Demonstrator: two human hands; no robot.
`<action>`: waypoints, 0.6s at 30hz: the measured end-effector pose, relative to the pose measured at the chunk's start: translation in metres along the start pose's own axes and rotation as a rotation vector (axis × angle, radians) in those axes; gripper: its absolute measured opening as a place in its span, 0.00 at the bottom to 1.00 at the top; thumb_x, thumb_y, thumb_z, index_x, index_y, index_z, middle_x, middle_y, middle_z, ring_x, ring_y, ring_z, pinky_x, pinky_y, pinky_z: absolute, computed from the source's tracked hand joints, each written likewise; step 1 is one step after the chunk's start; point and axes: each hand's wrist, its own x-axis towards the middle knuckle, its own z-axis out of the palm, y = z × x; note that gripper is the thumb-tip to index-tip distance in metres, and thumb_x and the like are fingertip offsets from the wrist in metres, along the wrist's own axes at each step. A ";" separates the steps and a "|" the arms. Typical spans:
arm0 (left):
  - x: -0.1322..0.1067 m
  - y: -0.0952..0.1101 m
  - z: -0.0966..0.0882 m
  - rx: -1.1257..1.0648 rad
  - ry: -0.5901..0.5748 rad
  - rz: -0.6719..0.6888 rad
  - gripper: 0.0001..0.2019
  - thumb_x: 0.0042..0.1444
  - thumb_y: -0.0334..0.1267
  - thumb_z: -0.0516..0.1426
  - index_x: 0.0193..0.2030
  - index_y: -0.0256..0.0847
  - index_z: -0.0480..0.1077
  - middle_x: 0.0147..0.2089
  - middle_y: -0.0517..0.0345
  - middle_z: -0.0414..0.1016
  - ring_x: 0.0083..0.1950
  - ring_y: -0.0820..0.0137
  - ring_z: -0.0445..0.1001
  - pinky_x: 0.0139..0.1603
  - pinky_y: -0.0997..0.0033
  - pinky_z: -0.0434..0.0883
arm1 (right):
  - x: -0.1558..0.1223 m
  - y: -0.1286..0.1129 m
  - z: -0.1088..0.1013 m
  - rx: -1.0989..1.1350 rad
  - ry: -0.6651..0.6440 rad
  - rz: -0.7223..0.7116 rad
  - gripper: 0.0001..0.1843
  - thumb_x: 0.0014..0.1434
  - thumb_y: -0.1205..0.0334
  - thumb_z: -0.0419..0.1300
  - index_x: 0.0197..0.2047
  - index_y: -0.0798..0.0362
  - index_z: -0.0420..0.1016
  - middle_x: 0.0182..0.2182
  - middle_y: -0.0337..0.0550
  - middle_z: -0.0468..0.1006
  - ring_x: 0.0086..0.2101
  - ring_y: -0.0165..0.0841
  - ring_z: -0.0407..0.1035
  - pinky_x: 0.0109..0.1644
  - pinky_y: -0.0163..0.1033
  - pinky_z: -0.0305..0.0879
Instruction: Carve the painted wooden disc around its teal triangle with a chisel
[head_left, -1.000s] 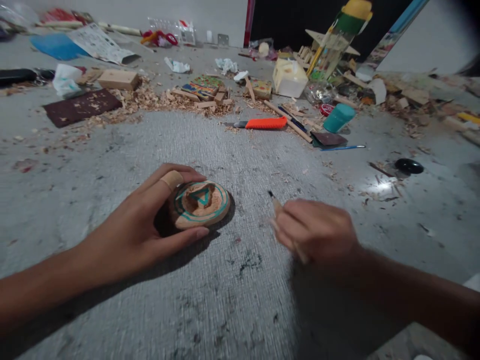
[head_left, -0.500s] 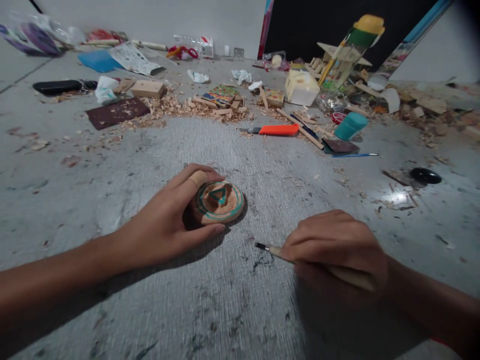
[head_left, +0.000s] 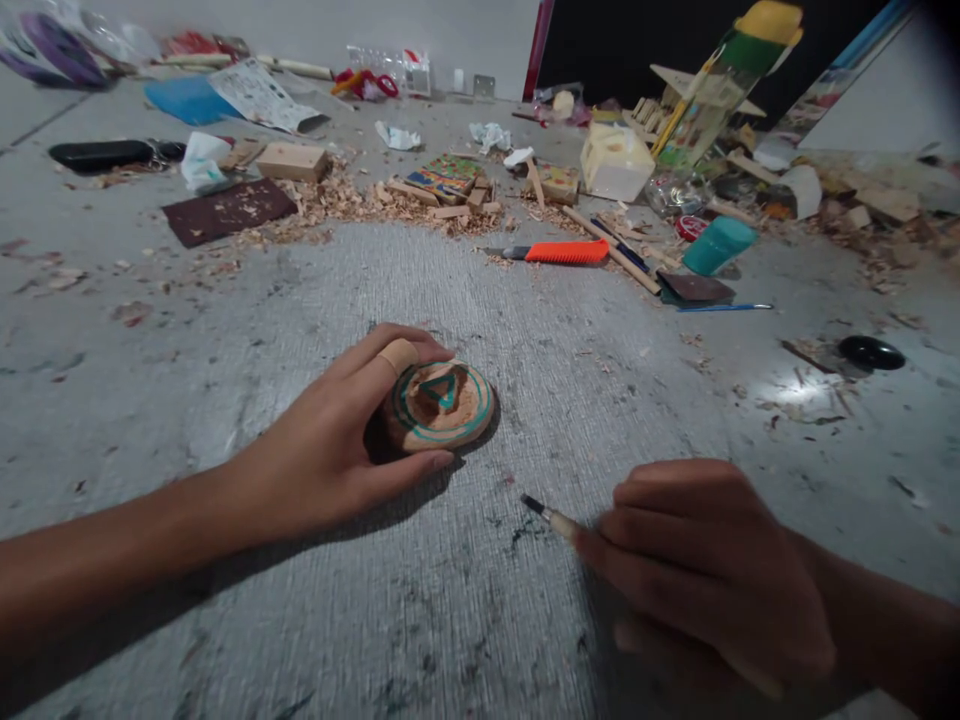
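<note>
A round wooden disc (head_left: 442, 405) with teal rings and a teal triangle painted round a carved hollow lies on the grey floor. My left hand (head_left: 330, 450) grips its left edge, thumb at the near rim and a bandaged finger at the far rim. My right hand (head_left: 697, 570) is closed on a thin paintbrush (head_left: 551, 518), whose dark tip points left and rests at the floor, a short way to the right of the disc and nearer to me.
Beyond the disc lie an orange-handled knife (head_left: 562, 252), a teal cup (head_left: 718, 245), wood sticks, shavings (head_left: 337, 200), a dark sandpaper sheet (head_left: 229, 210), wood blocks (head_left: 292, 160) and a white container (head_left: 616, 160). A black lid (head_left: 870, 352) sits at the right.
My right hand has drawn back toward me with the brush, its tip swinging down to the floor. My left hand still holds the disc. The camera has shifted slightly.
</note>
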 end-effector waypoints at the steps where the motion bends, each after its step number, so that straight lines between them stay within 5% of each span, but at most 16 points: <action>1: 0.000 0.000 0.000 -0.002 0.002 -0.001 0.28 0.62 0.46 0.64 0.66 0.46 0.62 0.65 0.50 0.65 0.62 0.55 0.71 0.66 0.53 0.71 | 0.002 0.003 -0.002 0.048 0.019 -0.004 0.24 0.78 0.61 0.46 0.32 0.54 0.75 0.26 0.40 0.75 0.24 0.33 0.62 0.27 0.45 0.54; 5: 0.000 0.001 0.000 -0.020 0.005 -0.010 0.28 0.64 0.47 0.63 0.67 0.44 0.61 0.66 0.49 0.64 0.64 0.53 0.69 0.68 0.49 0.70 | 0.005 0.016 -0.005 0.183 -0.011 0.016 0.17 0.78 0.62 0.50 0.39 0.54 0.76 0.23 0.35 0.71 0.23 0.31 0.59 0.27 0.43 0.48; 10: -0.001 0.000 0.001 -0.097 0.000 -0.019 0.34 0.61 0.45 0.67 0.70 0.45 0.60 0.70 0.44 0.66 0.67 0.50 0.72 0.69 0.47 0.72 | -0.002 0.027 -0.009 0.384 0.093 0.122 0.12 0.78 0.59 0.52 0.51 0.54 0.75 0.27 0.38 0.76 0.26 0.30 0.67 0.31 0.39 0.58; 14: -0.007 -0.002 0.001 -0.183 -0.004 0.147 0.43 0.57 0.44 0.71 0.75 0.49 0.56 0.74 0.45 0.66 0.71 0.50 0.70 0.70 0.51 0.73 | -0.005 0.031 -0.016 0.480 0.207 0.200 0.19 0.79 0.53 0.49 0.56 0.55 0.76 0.27 0.38 0.76 0.25 0.29 0.70 0.31 0.38 0.63; 18: -0.011 -0.004 0.000 -0.227 -0.063 0.275 0.45 0.59 0.49 0.71 0.76 0.48 0.54 0.75 0.41 0.63 0.75 0.50 0.66 0.71 0.53 0.73 | -0.007 0.032 -0.021 0.498 0.147 0.236 0.21 0.80 0.51 0.46 0.59 0.53 0.74 0.35 0.45 0.84 0.32 0.30 0.78 0.36 0.38 0.71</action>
